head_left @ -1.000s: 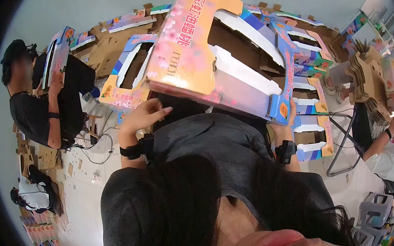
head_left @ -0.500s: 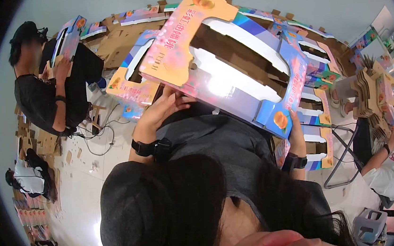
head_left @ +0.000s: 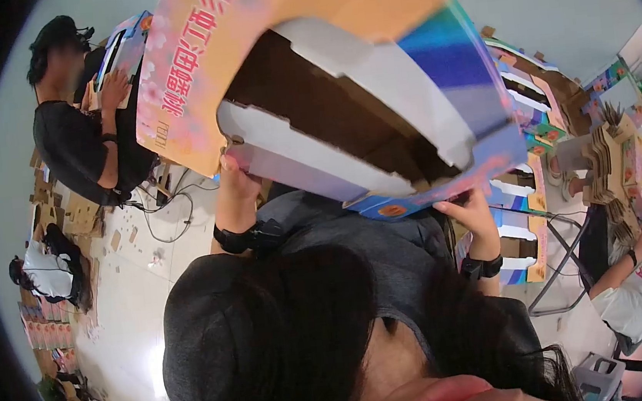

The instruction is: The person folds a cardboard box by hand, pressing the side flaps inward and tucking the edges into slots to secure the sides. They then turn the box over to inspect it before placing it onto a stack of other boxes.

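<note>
A colourful printed cardboard gift box (head_left: 471,70), orange at one end and blue-purple at the other, is held up and tilted in front of my chest. Its top has a large opening with white inner flaps, and bare brown cardboard shows inside. My left hand (head_left: 237,197) grips the lower edge near the orange end, with most of its fingers hidden behind the box. At the blue end, my right hand (head_left: 474,220) has its thumb against the lower edge; its other fingers are partly hidden.
A co-worker in black (head_left: 72,143) handles a similar box (head_left: 124,45) at left. Another person (head_left: 632,298) sits at right near stacked cardboard (head_left: 607,165). More printed boxes (head_left: 521,231) stand behind my right hand. Cables (head_left: 177,226) lie on the floor.
The box has come up closer to the camera, shifted left and turned, so its orange end looks larger. Both hands have kept hold, and the right hand's thumb is now visible.
</note>
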`<state>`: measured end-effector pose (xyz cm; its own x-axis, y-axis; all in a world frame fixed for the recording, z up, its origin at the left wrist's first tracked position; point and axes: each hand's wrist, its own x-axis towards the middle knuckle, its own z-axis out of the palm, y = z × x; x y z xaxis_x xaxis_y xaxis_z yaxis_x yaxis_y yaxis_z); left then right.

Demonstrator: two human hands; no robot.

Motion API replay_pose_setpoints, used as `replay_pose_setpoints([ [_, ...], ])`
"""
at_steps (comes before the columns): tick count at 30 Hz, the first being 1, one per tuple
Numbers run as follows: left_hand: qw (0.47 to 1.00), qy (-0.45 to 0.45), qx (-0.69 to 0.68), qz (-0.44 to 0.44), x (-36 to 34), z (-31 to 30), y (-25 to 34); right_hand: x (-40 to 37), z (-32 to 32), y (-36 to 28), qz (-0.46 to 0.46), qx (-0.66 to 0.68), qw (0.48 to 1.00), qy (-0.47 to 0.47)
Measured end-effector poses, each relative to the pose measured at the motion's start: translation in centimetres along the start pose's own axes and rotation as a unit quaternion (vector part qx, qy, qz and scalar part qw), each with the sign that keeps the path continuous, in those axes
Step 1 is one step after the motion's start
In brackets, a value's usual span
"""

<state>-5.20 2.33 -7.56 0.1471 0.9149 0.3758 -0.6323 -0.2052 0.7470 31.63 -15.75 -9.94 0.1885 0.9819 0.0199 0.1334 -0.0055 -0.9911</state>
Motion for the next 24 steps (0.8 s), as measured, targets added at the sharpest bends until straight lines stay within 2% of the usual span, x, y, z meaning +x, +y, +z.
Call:
replay_pose_setpoints([
  [1,0.995,-0.068,-0.065,0.017,0.4,-0.8,-0.2,-0.2,-0.6,-0.8,0.043,0.010,0.998,-0.034],
  [2,0.994,-0.068,-0.073,0.033,0.5,-1.2,-0.9,-0.6,-1.4,-1.1,0.086,0.019,0.994,-0.067],
  [3,0.993,-0.069,-0.080,0.047,0.5,0.3,-0.8,-1.3,-2.2,-0.2,0.090,-0.010,0.994,-0.065],
  [6,0.981,-0.139,-0.131,0.017,1.8,0.8,-2.4,-4.4,-3.0,0.2,0.113,0.079,0.990,0.038],
  [9,0.992,-0.098,-0.077,0.003,2.4,3.7,-2.5,-4.1,-9.5,5.4,0.127,0.060,0.990,-0.011],
  [11,0.994,-0.092,-0.062,-0.011,3.0,4.2,-2.9,-4.4,-12.7,6.9,0.095,0.129,0.987,0.029],
  [14,0.994,-0.111,0.000,-0.021,3.9,6.3,-2.1,-4.5,-12.4,3.0,0.006,0.106,0.994,0.021],
  [20,0.958,-0.243,0.066,-0.133,5.7,12.9,1.4,-4.5,-8.7,0.7,-0.052,0.080,0.995,-0.009],
  [21,0.971,-0.212,0.071,-0.084,5.7,13.5,0.3,-4.5,-8.1,0.7,-0.057,0.078,0.995,-0.011],
  [24,0.970,-0.203,0.098,-0.090,5.2,14.1,-0.3,-4.8,-8.2,1.8,-0.060,0.079,0.995,0.004],
])
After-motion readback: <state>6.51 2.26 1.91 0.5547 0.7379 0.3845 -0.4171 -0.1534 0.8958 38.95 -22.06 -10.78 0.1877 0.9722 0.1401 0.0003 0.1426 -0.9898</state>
